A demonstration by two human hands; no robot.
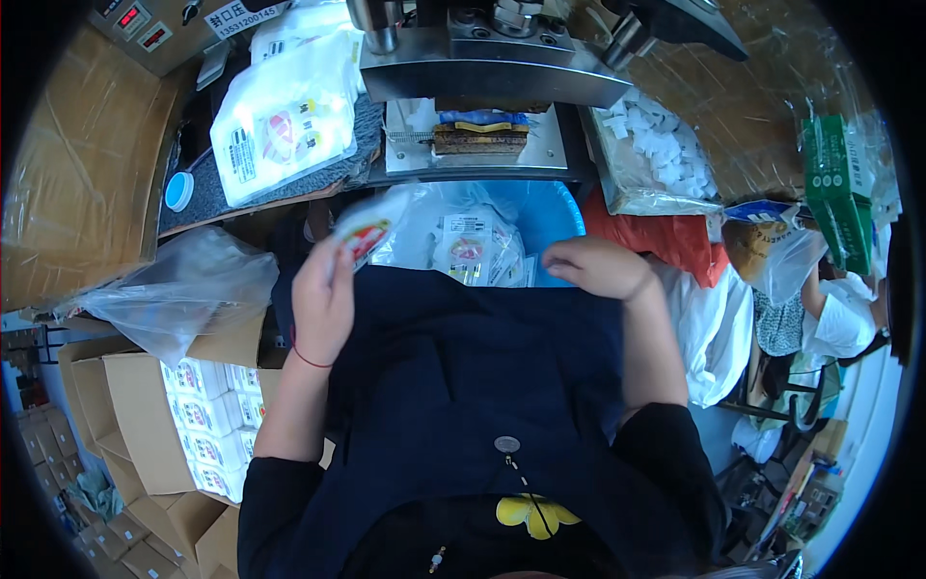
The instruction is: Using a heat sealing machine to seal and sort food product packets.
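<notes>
My left hand [323, 304] is closed around a white printed plastic bag [371, 229], which is smeared by motion. That bag is raised at the left side of a blue tub [552, 217]. Inside the tub lie several similar flat printed bags [470, 243]. Over the tub's right rim, my right hand [600, 268] points leftward, its fingers loosely bent and the thumb a little apart, with nothing visible in it. Behind the tub stands a metal press [497, 69], with a block [479, 141] on its bed.
A stack of white printed bags [285, 125] rests on the grey mat at left. At right is a tray of small white pieces [656, 145], near a green box [837, 193]. An open carton [140, 415] holds packed bags at lower left. Another person's arm [815, 289] shows far right.
</notes>
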